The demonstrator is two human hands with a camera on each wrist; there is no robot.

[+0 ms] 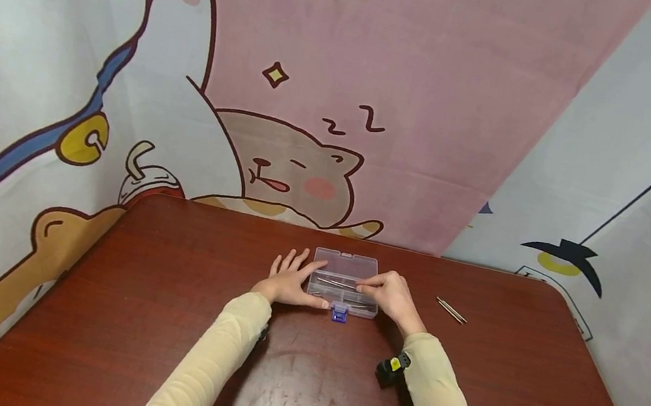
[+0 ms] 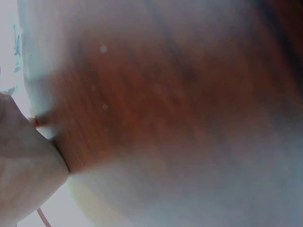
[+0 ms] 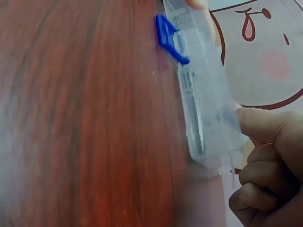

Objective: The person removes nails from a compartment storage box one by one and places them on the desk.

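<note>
A clear plastic compartment box lies on the table with its lid raised at the back and a blue latch at the front. Thin metal rods rest in its compartments. My left hand touches the box's left side, fingers spread, thumb along the front edge. Over the right half, my right hand pinches the end of a thin metal rod between thumb and forefinger. In the right wrist view its other fingers are curled; the rod's held end is hidden. The left wrist view is mostly blurred tabletop.
More thin metal rods lie together on the brown table, right of the box. A printed cloth hangs behind the table's far edge. Each wrist carries a small dark camera, the right one hanging low near the tabletop.
</note>
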